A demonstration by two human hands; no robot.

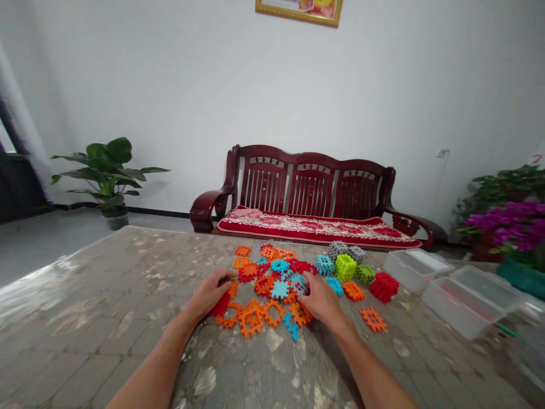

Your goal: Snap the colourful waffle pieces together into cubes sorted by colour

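Observation:
A loose pile of notched, interlocking plastic tiles in orange, red and light blue lies between my hands. My left hand rests at the pile's left edge, thumb and index finger apart. Under it a red tile shows partly, and its lower fingers are hidden. My right hand is at the right side, its thumb and fingers closed about a light blue lattice tile. Nearer me lie several orange frame tiles and a blue tile. A solid light blue tile sits mid-pile.
Right of the pile stand sorted stacks: blue, grey, lime green and red. A single orange tile lies nearer. Clear plastic boxes stand at the right. A wooden bench is behind the table.

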